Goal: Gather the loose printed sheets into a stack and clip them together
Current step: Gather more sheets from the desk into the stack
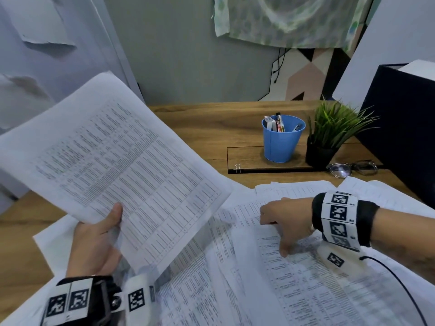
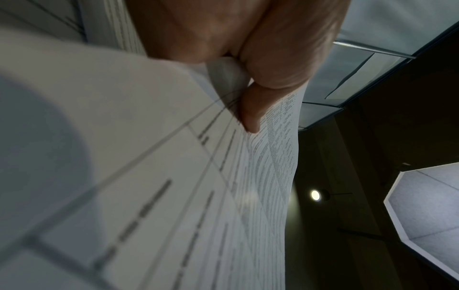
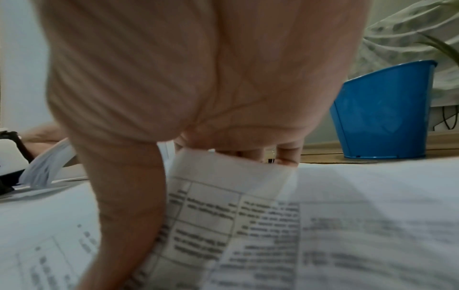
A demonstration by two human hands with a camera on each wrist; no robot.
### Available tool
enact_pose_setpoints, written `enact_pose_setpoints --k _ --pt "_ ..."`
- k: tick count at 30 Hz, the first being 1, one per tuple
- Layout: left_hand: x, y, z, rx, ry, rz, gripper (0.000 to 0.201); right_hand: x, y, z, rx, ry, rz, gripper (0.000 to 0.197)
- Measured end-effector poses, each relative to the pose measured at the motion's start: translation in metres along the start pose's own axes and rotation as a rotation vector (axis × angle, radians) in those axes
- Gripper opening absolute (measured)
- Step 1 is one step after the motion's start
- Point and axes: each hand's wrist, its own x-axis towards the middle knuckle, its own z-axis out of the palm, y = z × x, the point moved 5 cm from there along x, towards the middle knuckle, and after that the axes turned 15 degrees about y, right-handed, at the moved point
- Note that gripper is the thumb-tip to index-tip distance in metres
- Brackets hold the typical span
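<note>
Head view: left hand pinching a held stack of printed sheets at its near edge, thumb on top, stack lifted and tilted above the wooden desk. Right hand down on the loose sheets spread over the desk's near half, fingers curled at the edge of one sheet, thumb pressing the page — grip looks like a pinch on that sheet. Small binder clip at the front edge of a wooden tray, apart from the papers. Blue cup with pens and potted plant on the tray, glasses just beside it. Left wrist view: thumb and fingers clamped on the held stack, print blurred. Right wrist view: right hand over the loose sheets, one sheet's edge curled up between thumb and fingers — blue cup behind.
</note>
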Motion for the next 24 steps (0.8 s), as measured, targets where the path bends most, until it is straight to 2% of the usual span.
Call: enact_pose_setpoints --k 1,5,8,9,10,11,13,14,15,21,24 --pt "-0.002 0.001 0.002 0.028 0.011 0.014 0.026 0.000 0.000 -0.001 0.028 0.022 0.004 0.046" --pt "-0.002 0.002 0.005 0.016 0.020 -0.010 0.032 0.005 0.001 -0.022 0.140 0.130 0.016 0.034" --pt "0.001 0.000 -0.002 0.050 0.001 -0.002 0.104 0.025 0.006 -0.046 0.138 0.296 0.059 0.031" --pt "0.000 0.002 -0.002 0.075 0.011 0.012 0.118 0.033 0.008 -0.049 0.145 0.325 0.071 0.033" --pt "0.001 0.003 -0.003 0.083 0.009 0.029 0.118 0.040 0.008 -0.049 0.149 0.331 0.073 0.038" --pt "0.001 0.003 -0.002 0.083 0.018 0.032 0.105 0.047 0.010 -0.047 0.147 0.310 0.072 0.042" --pt "0.000 0.002 0.000 0.037 0.034 0.006 0.057 0.058 0.010 -0.035 0.134 0.231 0.077 0.042" --pt "0.000 0.001 0.000 0.026 0.049 0.008 0.039 0.062 0.010 -0.031 0.133 0.208 0.083 0.040" --pt "0.001 0.000 -0.001 0.031 0.065 0.008 0.032 0.065 0.010 -0.029 0.148 0.207 0.089 0.038" --pt "0.000 0.002 0.000 0.034 0.077 0.017 0.035 0.065 0.016 -0.039 0.168 0.319 0.094 0.031" --pt "-0.006 0.005 0.005 0.021 0.050 0.011 0.043 0.045 0.041 -0.078 0.254 0.556 0.179 0.033"
